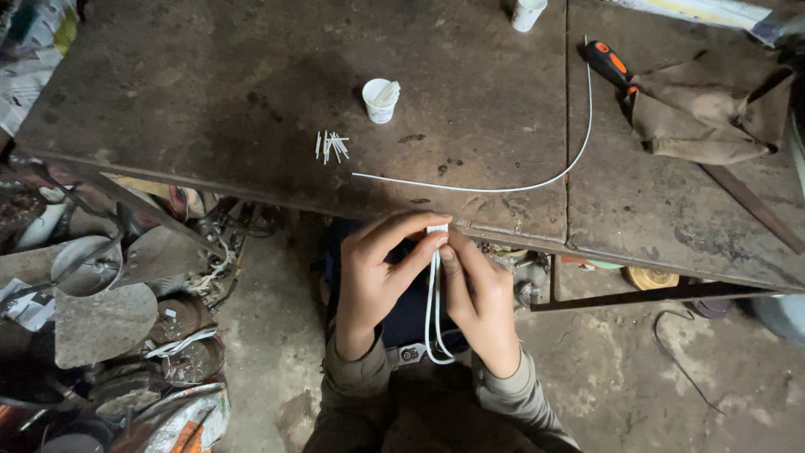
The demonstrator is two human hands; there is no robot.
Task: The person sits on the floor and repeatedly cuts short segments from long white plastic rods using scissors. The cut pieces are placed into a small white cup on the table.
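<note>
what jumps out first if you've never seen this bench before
The two hands at the near table edge: the left hand and right hand pinch a small white piece together, with looped white tubing hanging below. On the worn metal table a long white tube curves across, beside a pile of short white bits and a white cup. At far right, an orange-and-black screwdriver lies by a brown rag.
</note>
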